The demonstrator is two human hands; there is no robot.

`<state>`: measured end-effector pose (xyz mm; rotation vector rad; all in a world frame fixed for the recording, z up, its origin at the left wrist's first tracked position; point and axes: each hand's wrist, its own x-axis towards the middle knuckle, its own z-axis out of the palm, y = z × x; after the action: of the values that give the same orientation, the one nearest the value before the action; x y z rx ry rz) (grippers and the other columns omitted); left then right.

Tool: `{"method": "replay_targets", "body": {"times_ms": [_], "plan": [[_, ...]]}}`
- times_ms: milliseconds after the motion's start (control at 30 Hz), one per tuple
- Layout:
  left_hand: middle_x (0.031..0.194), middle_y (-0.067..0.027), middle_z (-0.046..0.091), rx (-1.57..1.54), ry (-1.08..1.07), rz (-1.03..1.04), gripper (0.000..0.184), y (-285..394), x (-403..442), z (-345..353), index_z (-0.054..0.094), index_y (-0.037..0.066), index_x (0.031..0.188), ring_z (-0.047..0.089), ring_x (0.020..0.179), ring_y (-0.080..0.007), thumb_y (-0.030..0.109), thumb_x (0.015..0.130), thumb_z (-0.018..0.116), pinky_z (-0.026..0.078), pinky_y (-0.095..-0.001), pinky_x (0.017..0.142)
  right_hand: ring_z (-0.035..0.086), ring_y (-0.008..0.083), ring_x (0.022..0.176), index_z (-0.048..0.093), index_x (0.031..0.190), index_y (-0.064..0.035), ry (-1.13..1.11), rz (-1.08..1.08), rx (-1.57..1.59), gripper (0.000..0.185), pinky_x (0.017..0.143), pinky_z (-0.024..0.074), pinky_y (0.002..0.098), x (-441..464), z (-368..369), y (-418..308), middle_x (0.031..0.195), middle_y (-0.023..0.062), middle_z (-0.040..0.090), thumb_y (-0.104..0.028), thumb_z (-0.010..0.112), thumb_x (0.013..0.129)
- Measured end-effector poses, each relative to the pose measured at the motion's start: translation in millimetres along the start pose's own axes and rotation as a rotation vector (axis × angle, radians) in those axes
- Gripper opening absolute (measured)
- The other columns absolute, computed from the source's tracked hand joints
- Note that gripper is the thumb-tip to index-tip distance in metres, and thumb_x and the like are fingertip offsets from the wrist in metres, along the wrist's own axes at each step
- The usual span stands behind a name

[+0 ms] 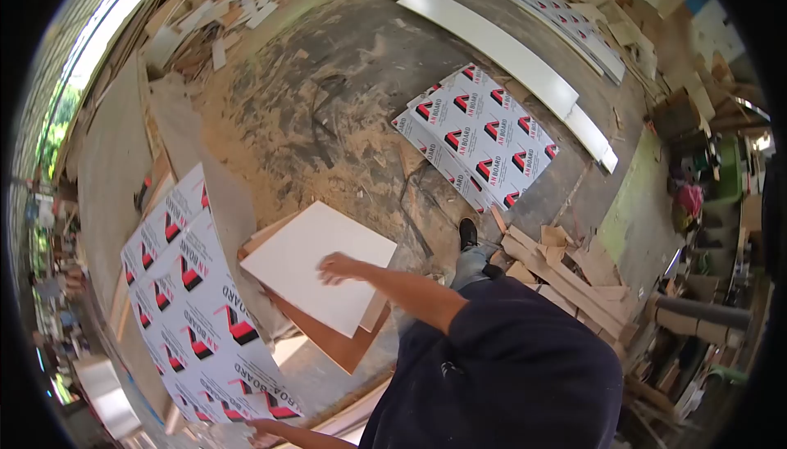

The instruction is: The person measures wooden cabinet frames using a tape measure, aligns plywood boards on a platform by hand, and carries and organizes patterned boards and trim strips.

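My right hand (338, 269) hovers over or lightly touches a white square panel (316, 240); motion blurs its fingers, which look loosely apart with nothing between them. Brown boards (348, 357) lie under this panel. At the bottom, my left hand (264, 428) is closed at the lower edge of a large sheet printed with red and black logos (197, 285). That sheet stands tilted at the left, and its edge partly hides the fingertips.
Another stack of printed boards (484, 133) lies on the floor ahead, beside long white strips (500, 52). Wood offcuts (566, 273) are piled near my shoe (468, 233). Sawdust covers much of the floor. Cluttered shelving (721, 228) stands at the right.
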<state>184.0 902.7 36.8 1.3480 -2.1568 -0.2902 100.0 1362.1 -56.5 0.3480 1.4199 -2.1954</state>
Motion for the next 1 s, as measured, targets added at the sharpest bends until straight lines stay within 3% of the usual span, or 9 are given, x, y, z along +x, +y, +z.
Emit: {"method": "replay_targets", "body": {"times_ms": [100,167,233,267,367,500,667,867,1000], "plan": [[0.095,-0.017,0.063,-0.057,0.437,0.276,0.035,43.6,-72.6,-22.1,0.062,-0.007,0.099,0.062,0.083,-0.0284,0.022,0.081,0.067,0.051,-0.0373,0.074,0.067,0.0205,0.075,0.061,0.102,-0.0048,0.34,-0.025,0.068,0.022,0.061,0.0536,0.0356,-64.9,-149.9,82.3,0.089,0.0096,0.067,-0.02,0.057,0.088],[0.096,-0.0174,0.063,-0.158,0.443,0.426,0.033,93.9,-144.9,-21.2,0.061,-0.008,0.099,0.061,0.084,-0.0291,0.019,0.081,0.067,0.051,-0.0379,0.076,0.062,0.0235,0.062,0.065,0.089,-0.0064,0.772,-0.035,-0.082,0.015,0.055,0.0503,0.035,-130.7,-242.0,132.6,0.075,0.0075,0.065,-0.017,0.06,0.08],[0.093,-0.017,0.059,-0.486,0.18,0.592,0.029,154.5,-245.5,4.8,0.059,-0.007,0.102,0.058,0.084,-0.0277,0.009,0.079,0.066,0.049,-0.0395,0.074,0.062,0.0249,0.056,0.069,0.079,-0.0061,1.254,0.117,-0.293,0.015,0.053,0.0497,0.0358,-196.8,-321.8,166.1,0.066,0.0088,0.064,-0.016,0.059,0.074],[0.095,-0.0167,0.057,-0.474,-0.288,0.612,0.028,178.8,-287.4,15.5,0.057,-0.006,0.104,0.057,0.083,-0.026,0.006,0.08,0.063,0.049,-0.0379,0.071,0.064,0.0248,0.058,0.07,0.075,-0.0052,1.511,0.284,-0.387,0.018,0.054,0.0508,0.037,-229.1,-356.7,177.1,0.064,0.011,0.065,-0.017,0.057,0.072],[0.094,-0.0113,0.058,-0.729,-0.946,0.819,0.023,268.5,-461.7,1.7,0.057,-0.001,0.102,0.057,0.079,-0.0195,0.004,0.081,0.062,0.047,-0.031,0.065,0.063,0.0203,0.053,0.068,0.072,-0.0022,1.492,0.277,-0.191,0.016,0.049,0.0498,0.0334,-320.1,-448.8,211.9,0.061,0.0112,0.064,-0.014,0.057,0.074],[0.089,-0.0088,0.061,-0.48,-1.48,1.142,0.027,346.9,-606.9,10.5,0.057,0.0,0.103,0.059,0.078,-0.0179,0.006,0.078,0.066,0.049,-0.0296,0.065,0.063,0.0166,0.053,0.066,0.073,0.0003,1.615,0.206,0.28,0.015,0.047,0.0493,0.0305,-396.8,-496.4,181.1,0.061,0.0104,0.064,-0.011,0.057,0.076],[0.083,-0.0096,0.063,-0.241,-1.673,1.526,0.028,415.2,-740.1,88.8,0.058,0.0,0.097,0.062,0.075,-0.0181,0.005,0.072,0.07,0.051,-0.0292,0.065,0.063,0.0155,0.054,0.066,0.076,0.0003,1.601,0.27,0.233,0.014,0.047,0.0493,0.0285,-413.9,-552.7,199.0,0.063,0.0096,0.063,-0.011,0.058,0.077],[0.072,-0.0098,0.062,0.074,-1.784,1.621,0.036,466.2,-868.2,228.8,0.058,-0.002,0.094,0.061,0.066,-0.0205,0.008,0.064,0.074,0.05,-0.0321,0.063,0.064,0.0179,0.057,0.067,0.081,0.0002,1.622,0.365,0.425,0.015,0.051,0.0512,0.0303,-359.4,-598.3,265.4,0.067,0.0117,0.066,-0.01,0.062,0.072],[0.07,-0.0108,0.062,0.101,-1.702,1.827,0.038,495.0,-971.9,320.8,0.059,-0.001,0.093,0.061,0.065,-0.0245,0.01,0.061,0.075,0.049,-0.034,0.062,0.063,0.0293,0.08,0.067,0.086,-0.0026,1.65,0.543,0.086,0.023,0.071,0.0503,0.0386,-310.1,-637.2,303.5,0.082,0.0167,0.065,-0.014,0.066,0.066]]}}
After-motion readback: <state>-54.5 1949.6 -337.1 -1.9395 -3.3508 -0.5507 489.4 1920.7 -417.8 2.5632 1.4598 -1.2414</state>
